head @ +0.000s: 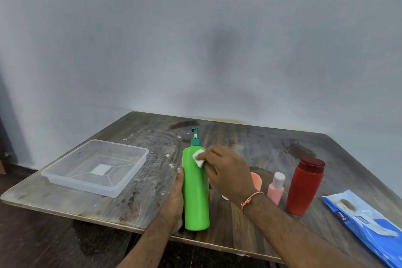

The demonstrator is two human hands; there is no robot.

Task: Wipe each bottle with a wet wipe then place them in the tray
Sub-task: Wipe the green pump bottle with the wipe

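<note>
- Left hand (pixel 177 200) grips green pump bottle (pixel 195 191) upright nr tabletop's front edge.
- Right hand (pixel 226 172) pinches wet wipe (pixel 199 157) on its shoulder.
- Tray (pixel 95 166) at left edge holds nothing; red bottle (pixel 304 187), pink bottle (pixel 275 188) unwiped, I'd judge.

The pump bottle (pixel 195 189) is standing upright at the bench's (pixel 250 150) near edge. The tray (pixel 95 166) is sitting to its left. Three smaller bottles, the flip-cap bottle (pixel 304 187) rightmost, are standing to its right, with the wet wipe pack (pixel 365 222) lying beyond them.
</note>
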